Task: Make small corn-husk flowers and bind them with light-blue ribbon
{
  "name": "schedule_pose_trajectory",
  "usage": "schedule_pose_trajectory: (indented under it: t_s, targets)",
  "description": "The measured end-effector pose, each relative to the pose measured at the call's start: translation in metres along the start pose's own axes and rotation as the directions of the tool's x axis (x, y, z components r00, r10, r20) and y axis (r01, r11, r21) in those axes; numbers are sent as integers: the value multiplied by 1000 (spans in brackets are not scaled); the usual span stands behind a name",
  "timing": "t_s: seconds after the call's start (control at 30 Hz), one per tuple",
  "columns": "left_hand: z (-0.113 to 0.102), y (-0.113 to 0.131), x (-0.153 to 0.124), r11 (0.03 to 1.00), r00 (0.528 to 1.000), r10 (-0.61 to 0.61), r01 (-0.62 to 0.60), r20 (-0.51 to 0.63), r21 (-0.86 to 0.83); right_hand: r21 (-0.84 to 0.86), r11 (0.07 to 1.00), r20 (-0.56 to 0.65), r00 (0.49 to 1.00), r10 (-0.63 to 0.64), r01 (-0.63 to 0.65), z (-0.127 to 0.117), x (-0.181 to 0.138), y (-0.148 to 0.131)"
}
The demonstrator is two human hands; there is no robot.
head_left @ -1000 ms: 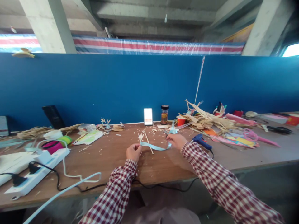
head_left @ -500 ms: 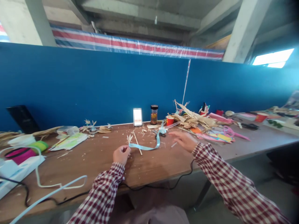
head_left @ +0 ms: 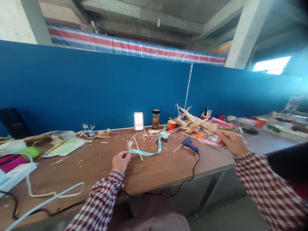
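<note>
Pale-blue ribbon trails from the left hand, whose thumb and fingers pinch its near end beside a straw-coloured flower; it crosses a thin stick above the brown tabletop. Right hand: right of the blue glue gun, near pink paper, fingers bunched; whether they grip anything, I cannot tell

The ribbon is pale blue, the flower cream, the sleeves maroon-and-white checked.
</note>
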State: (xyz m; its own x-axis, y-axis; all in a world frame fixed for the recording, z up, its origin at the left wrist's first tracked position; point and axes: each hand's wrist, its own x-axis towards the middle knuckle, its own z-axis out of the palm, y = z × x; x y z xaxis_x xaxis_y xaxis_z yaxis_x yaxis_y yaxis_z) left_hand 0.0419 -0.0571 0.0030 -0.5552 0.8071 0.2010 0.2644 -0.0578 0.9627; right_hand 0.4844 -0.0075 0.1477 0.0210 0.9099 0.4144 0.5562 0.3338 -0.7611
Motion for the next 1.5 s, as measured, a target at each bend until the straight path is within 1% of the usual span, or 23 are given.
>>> schedule_pose_trajectory:
  t_s: [0.07,0.13,0.17,0.2,0.23,0.27,0.3,0.33,0.37,0.4,0.43,0.47,0.5,0.57,0.6,0.63,0.67,0.73,0.83,0.9,0.97,1.23,1.5]
  targets:
    - [0,2,-1,1000,1000,-2,2,2,-3,55,992,-81,990,118,-114,-22,4,21]
    - [0,4,-2,1000,1000,-3,3,-1,-5,114,983,-102,983,154,-142,-43,6,43]
    - [0,5,-3,1000,1000,-4,4,-4,-5,77,990,-144,982,125,-115,-52,7,52]
    - [1,6,-3,1000,1000,-5,5,-8,-4,-17,997,-198,977,74,-79,-58,6,60]
    - [1,6,-4,1000,1000,-6,6,-12,-3,-69,995,-237,970,55,-73,-62,6,65]
    - [1,6,-4,1000,1000,-6,6,-17,-2,-140,988,-265,964,29,-68,-62,4,65]
    - [1,6,-4,1000,1000,-5,5,-20,-1,-256,965,-271,962,-18,-54,-57,3,62]
    - [1,6,-4,1000,1000,-4,4,-21,-1,-358,933,-237,970,-54,-36,-46,1,54]
    - [1,6,-4,1000,1000,-3,3,-21,-3,-388,922,-150,986,-66,3,-30,-2,42]
    - [1,6,-4,1000,1000,0,0,-20,-5,-320,944,23,997,-76,80,-9,-4,27]
    - [1,6,-4,1000,1000,3,-3,-19,-9,-187,974,160,982,-99,129,17,-7,10]
    - [1,6,-4,1000,1000,7,-7,-19,-13,-70,983,289,947,-141,168,47,-10,-9]
    - [1,7,-5,1000,1000,11,-12,-19,-18,14,975,369,905,-213,224,78,-13,-27]
    - [1,8,-6,999,1000,24,-24,-18,-26,105,934,439,826,-353,342,142,-18,-59]
    - [1,8,-7,999,999,30,-30,-16,-31,142,917,476,787,-392,372,172,-20,-71]
    - [0,9,-8,999,999,35,-36,-14,-36,163,910,498,764,-410,382,200,-22,-81]
    - [0,9,-8,998,999,40,-40,-12,-41,177,906,515,748,-418,385,226,-25,-89]
    - [0,10,-9,998,999,44,-44,-9,-49,174,912,536,741,-405,372,266,-29,-96]
    - [0,10,-10,997,999,40,-40,-9,-62,151,925,558,742,-371,349,303,-33,-96]
    - [1,10,-10,997,999,33,-34,-4,-76,140,930,576,736,-356,340,314,-34,-93]
    - [1,9,-10,996,1000,27,-27,-1,-91,126,934,576,742,-342,333,318,-33,-91]
    - [1,10,-11,996,1000,26,-26,-2,-86,113,950,522,796,-307,292,322,-35,-90]
    - [1,11,-12,998,999,47,-47,-3,-33,118,963,510,817,-268,242,324,-42,-96]
